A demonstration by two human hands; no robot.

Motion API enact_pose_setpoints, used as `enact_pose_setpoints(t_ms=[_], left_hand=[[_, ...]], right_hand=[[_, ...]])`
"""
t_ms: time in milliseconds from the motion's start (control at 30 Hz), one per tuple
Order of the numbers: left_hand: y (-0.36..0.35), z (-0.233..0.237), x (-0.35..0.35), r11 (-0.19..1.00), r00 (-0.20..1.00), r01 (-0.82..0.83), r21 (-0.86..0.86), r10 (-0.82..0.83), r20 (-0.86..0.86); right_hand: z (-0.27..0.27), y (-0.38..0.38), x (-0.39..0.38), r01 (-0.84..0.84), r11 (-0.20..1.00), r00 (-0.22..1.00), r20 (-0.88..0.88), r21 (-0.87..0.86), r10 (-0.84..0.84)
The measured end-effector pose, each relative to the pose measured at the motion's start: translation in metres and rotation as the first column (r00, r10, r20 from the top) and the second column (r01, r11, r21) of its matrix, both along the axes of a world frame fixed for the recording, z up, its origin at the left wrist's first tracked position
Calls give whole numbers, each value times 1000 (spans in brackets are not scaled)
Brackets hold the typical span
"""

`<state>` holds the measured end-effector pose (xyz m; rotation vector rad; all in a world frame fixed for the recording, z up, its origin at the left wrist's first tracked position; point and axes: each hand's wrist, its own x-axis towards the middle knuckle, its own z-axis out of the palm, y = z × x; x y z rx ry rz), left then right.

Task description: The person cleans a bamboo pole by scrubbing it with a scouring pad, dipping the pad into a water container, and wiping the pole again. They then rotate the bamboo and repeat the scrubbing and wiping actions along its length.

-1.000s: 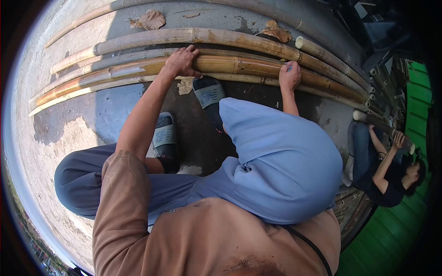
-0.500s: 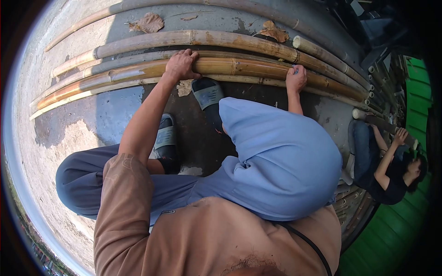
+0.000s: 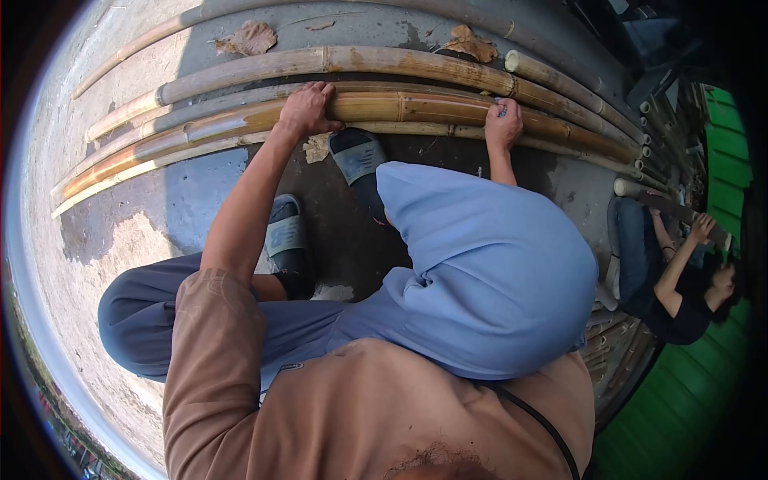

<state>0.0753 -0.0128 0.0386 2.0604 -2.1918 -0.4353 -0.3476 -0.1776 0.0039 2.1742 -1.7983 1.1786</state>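
Bamboo pole [image 3: 368, 106], brown and glossy, lies across the floor [image 3: 204, 188], from near the floor's sunlit left edge toward its right edge beside the green sheet [image 3: 672, 392]. Left hand [image 3: 307, 110] spans the pole left of its middle: the four fingers are pressed together over the far side, and the thumb is set apart along the near side. Right hand [image 3: 503, 126] is positioned at the pole's right portion, its fingers curled around a small blue item [image 3: 502, 110], mostly hidden; exact contact with the pole cannot be told. A thin pole [image 3: 408, 128] runs along the near side. A grey pole [image 3: 212, 108] and a thick pole [image 3: 400, 60] lie on the far side. Two dry leaves [image 3: 246, 38] rest beyond them. Near the floor's right edge, another person [image 3: 670, 300] grasps a separate pole [image 3: 670, 206].
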Motion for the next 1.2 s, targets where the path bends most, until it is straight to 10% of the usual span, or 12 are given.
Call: enact_pose_setpoints(t_ms=[100, 367, 633, 967, 1200], left_hand=[[-3, -4, -4, 999, 1000, 10, -31, -10, 11], [-7, -5, 6, 997, 997, 71, 8, -71, 3], [-32, -8, 36, 965, 964, 66, 252, 4, -268], [-1, -2, 9, 996, 1000, 19, 88, -18, -17], [3, -5, -11, 998, 989, -42, 40, 35, 146]], right_hand=[[2, 1, 2, 62, 994, 997, -48, -87, -66], [7, 79, 169, -610, 792, 775, 185, -34, 605], [19, -5, -21, 44, 996, 999, 19, 77, -45], [23, 77, 148, -571, 820, 817, 123, 32, 564], [15, -3, -7, 21, 991, 999, -38, 133, -17]])
